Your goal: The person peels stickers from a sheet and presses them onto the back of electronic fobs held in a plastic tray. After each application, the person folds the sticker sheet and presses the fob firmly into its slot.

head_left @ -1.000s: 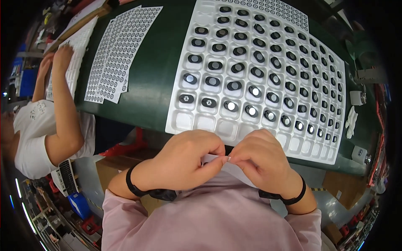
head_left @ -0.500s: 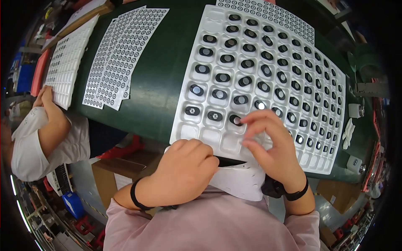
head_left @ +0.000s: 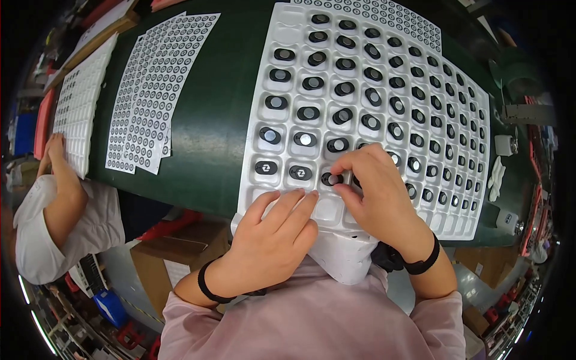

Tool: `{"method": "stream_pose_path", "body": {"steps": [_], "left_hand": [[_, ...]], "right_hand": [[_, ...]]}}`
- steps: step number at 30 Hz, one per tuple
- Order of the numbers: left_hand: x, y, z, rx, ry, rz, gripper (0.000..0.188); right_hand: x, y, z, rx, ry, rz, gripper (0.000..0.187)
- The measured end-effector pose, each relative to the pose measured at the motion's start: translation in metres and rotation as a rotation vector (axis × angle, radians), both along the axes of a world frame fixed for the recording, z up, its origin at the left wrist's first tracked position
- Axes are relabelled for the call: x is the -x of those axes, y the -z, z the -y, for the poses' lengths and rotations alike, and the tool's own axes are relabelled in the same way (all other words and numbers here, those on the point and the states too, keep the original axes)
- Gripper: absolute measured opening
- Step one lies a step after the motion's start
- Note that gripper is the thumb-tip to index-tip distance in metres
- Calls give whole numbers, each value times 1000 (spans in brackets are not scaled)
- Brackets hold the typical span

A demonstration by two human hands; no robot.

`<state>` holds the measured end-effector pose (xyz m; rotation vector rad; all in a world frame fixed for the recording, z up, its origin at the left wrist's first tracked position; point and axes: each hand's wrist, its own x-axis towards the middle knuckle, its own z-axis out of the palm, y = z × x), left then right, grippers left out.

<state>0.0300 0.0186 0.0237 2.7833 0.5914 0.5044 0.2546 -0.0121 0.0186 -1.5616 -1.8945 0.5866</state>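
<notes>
In front of me lies a white moulded tray [head_left: 327,209] of square pockets, most holding a small black oval part with a round grey disc. Two parts at the near left, one black oval part [head_left: 266,168] and its neighbour [head_left: 300,172], show a white symbol instead. My right hand [head_left: 378,189] has thumb and forefinger pinched at the third black oval part [head_left: 329,179] in that row; whether anything thin is between the fingertips is hidden. My left hand [head_left: 276,240] rests with fingers stretched over the tray's near edge. Below that edge, a curved white sheet [head_left: 343,258] hangs against me.
Sheets of round black-and-white stickers [head_left: 157,90] lie left on the green table [head_left: 207,114]; another sticker sheet [head_left: 390,21] sits behind the tray. At far left, another person's hand [head_left: 55,150] touches a second tray [head_left: 81,120]. White bottles [head_left: 507,221] stand at right.
My right hand has come down to the third part, its fingers closing. My left hand has uncurled onto the tray's near edge. The view has shifted slightly.
</notes>
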Motion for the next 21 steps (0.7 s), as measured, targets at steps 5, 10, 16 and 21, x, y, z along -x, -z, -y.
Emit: {"method": "stream_pose_path", "body": {"steps": [5, 10, 16, 21], "left_hand": [[-5, -2, -4, -21, 26, -30, 13], [-9, -1, -5, -38, 77, -43, 13], [-14, 2, -5, -36, 82, -41, 11], [-14, 1, -5, -46, 86, -58, 10]], "right_hand": [[-1, -10, 2, 52, 46, -105, 29], [-10, -15, 0, 94, 101, -27, 17], [-10, -10, -4, 170, 69, -29, 5], [-9, -3, -4, 151, 41, -2, 5]]}}
